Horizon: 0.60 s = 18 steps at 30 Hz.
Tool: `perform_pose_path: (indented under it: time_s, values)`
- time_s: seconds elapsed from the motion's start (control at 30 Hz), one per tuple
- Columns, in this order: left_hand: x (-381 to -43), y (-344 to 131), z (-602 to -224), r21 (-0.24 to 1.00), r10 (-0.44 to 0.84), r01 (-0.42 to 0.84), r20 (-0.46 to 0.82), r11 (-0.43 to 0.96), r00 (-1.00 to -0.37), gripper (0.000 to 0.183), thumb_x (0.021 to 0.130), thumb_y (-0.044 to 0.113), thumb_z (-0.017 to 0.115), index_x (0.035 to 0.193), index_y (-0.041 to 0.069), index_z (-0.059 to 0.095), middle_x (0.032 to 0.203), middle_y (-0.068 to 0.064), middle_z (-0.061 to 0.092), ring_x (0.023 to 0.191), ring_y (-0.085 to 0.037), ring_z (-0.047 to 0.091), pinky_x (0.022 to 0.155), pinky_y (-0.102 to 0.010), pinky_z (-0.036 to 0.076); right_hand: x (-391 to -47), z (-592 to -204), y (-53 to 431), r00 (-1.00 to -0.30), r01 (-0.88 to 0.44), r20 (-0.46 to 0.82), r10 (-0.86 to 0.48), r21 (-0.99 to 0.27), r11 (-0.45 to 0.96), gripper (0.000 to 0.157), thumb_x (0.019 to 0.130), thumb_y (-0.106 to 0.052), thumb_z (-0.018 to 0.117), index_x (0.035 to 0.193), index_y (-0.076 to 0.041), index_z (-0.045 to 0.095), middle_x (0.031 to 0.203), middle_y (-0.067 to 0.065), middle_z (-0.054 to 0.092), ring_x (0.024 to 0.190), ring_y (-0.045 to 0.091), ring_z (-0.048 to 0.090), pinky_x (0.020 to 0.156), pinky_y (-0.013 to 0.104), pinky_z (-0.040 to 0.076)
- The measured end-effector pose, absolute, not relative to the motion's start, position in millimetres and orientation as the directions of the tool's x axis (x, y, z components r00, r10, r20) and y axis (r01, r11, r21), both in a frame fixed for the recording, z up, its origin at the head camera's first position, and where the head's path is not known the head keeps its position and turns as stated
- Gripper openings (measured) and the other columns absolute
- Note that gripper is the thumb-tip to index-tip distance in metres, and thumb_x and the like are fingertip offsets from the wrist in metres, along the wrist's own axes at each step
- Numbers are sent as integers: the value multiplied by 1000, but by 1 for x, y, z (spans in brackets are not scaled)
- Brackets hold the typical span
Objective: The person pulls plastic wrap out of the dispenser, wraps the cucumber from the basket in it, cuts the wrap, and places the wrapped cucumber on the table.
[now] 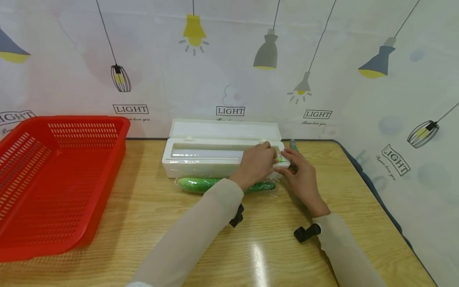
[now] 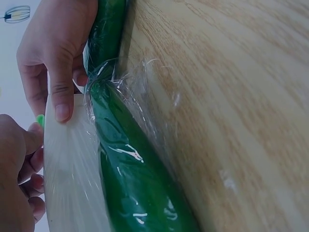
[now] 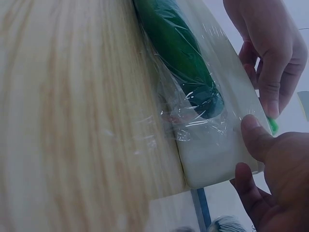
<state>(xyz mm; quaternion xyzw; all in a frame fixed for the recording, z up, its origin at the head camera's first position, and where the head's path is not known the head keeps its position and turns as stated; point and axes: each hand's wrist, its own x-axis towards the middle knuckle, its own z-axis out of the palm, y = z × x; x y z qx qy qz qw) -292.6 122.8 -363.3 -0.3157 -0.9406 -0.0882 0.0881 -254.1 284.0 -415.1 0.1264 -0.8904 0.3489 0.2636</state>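
Observation:
A white cling film dispenser [image 1: 201, 169] stands at the back of the table, lid raised, a film roll [image 1: 208, 154] inside. My left hand [image 1: 256, 163] reaches over its right part; thumb and curled fingers pinch the small green slide cutter [image 3: 273, 126] on the edge. My right hand [image 1: 303, 181] grips the dispenser's right end, thumb [image 2: 63, 110] on the front wall. A cucumber [image 1: 197, 184] under clear film lies along the dispenser's front, partly covered by my left forearm in the head view. Film [image 3: 193, 133] bunches loosely around its tip and spreads over the front wall.
A red plastic basket [image 1: 98, 191] stands at the left. Another dark green cucumber [image 2: 107, 36] lies beyond the dispenser's right end, mostly behind my right hand in the head view. A printed wall covering [image 1: 229, 71] rises behind the table and along its right side.

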Motion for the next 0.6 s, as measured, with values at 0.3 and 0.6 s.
perform_pose_path:
  time_s: [0.3, 0.6]
  values:
    - [-294, 120, -363, 108, 577, 609, 228, 786, -785, 22, 96, 37, 57, 104, 23, 71, 94, 7, 56, 78, -8, 55, 62, -26, 49, -257, -419, 285, -828, -404, 560, -34, -553, 728, 52, 77, -9, 79, 125, -2, 62, 133, 14, 55, 77, 21, 62, 61, 20, 47]
    - [-295, 114, -361, 137, 569, 598, 198, 790, -798, 23, 97, 37, 56, 108, 23, 71, 96, 7, 56, 80, -9, 57, 63, -26, 49, -255, -418, 286, -833, -399, 552, -33, -558, 727, 52, 78, -11, 78, 126, -2, 61, 134, 13, 54, 81, 20, 62, 63, 15, 45]
